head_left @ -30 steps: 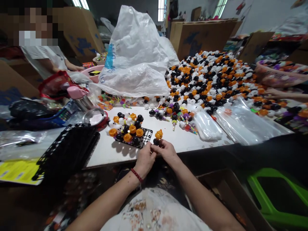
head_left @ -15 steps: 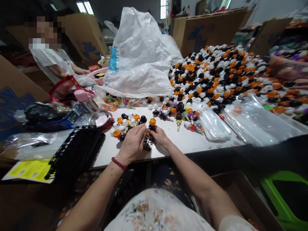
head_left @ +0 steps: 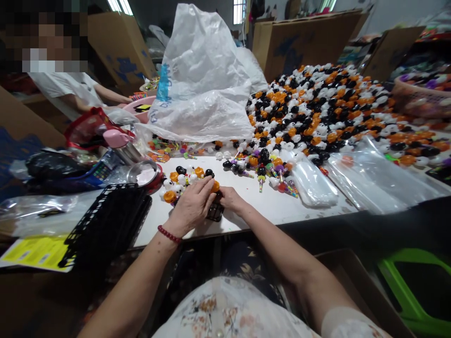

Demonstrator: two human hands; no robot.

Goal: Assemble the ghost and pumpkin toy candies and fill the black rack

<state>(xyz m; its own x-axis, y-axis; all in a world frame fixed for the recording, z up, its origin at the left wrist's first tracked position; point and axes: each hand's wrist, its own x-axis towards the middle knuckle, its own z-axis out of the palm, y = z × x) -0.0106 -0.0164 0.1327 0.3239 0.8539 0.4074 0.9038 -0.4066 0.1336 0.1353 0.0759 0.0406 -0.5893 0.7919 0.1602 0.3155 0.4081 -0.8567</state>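
A small black lattice tray (head_left: 214, 212) stands near the table's front edge, between my two hands. My left hand (head_left: 192, 203) lies along its left side, fingers together and closed around it, fingertips against an orange pumpkin-shaped piece (head_left: 215, 186) on top. At the tray's upper right is my right hand (head_left: 231, 199), its fingers curled and closed; what the fingertips grip is hidden. Just beyond my left hand sits a cluster of orange, white and black figure pieces (head_left: 181, 179). A red bead bracelet circles my left wrist.
Stacked black lattice trays (head_left: 105, 225) lie at left, near a metal bowl (head_left: 143, 174) and a pink-lidded flask (head_left: 118, 140). Clear plastic bags (head_left: 315, 183) lie at right, before a large heap of figure pieces (head_left: 317, 112). A co-worker (head_left: 66, 91) stands at far left.
The orange pumpkin-shaped piece has moved down and left, from by my right fingertips to under my left fingertips. My right hand has shifted slightly down and left. The view has turned a little.
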